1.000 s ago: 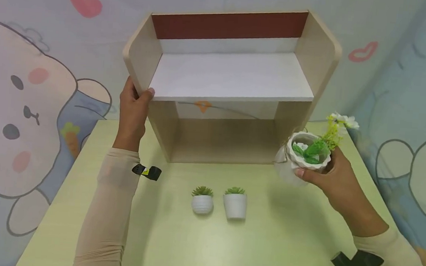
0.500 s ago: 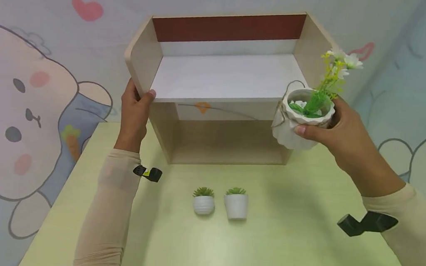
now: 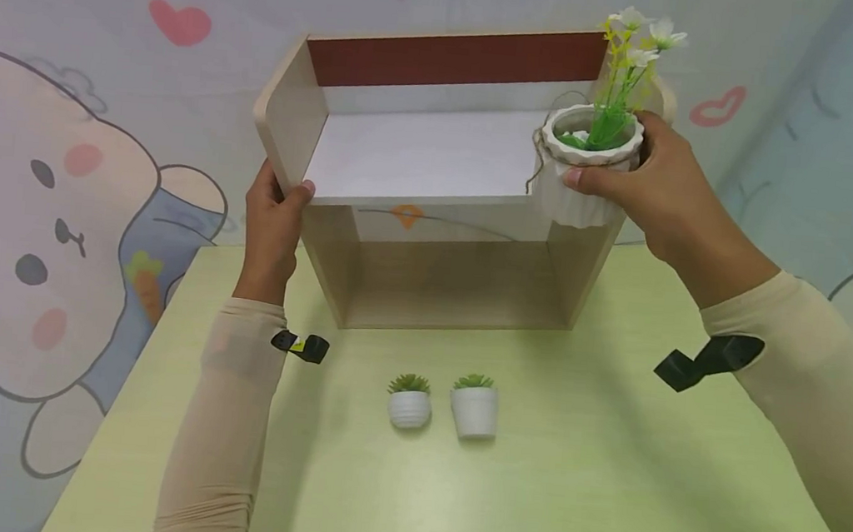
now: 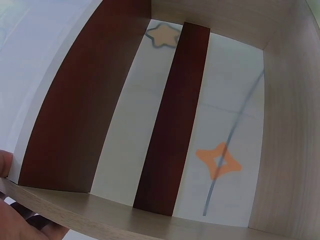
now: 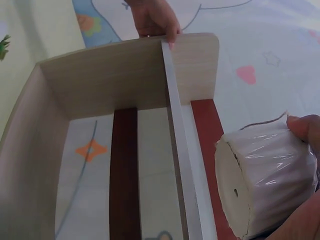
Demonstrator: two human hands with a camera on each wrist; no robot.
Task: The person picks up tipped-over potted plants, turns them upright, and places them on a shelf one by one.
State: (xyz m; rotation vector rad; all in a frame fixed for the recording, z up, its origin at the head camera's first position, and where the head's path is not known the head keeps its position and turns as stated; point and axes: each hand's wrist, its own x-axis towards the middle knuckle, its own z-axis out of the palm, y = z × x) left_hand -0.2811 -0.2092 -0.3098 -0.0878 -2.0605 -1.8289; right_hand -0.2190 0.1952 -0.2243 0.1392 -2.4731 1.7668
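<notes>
We see the right hand (image 3: 655,180) wrapped around a white flower pot (image 3: 582,174), holding it upright over the right end of the white shelf board (image 3: 420,153), close to the right wall of the wooden shelf unit (image 3: 448,184). The left hand (image 3: 272,225) grips the front edge of the unit's left wall, thumb on the inner face. Two small potted plants (image 3: 442,401) stand side by side on the table (image 3: 568,477), in front of the unit, about midway between its left and right edges.
</notes>
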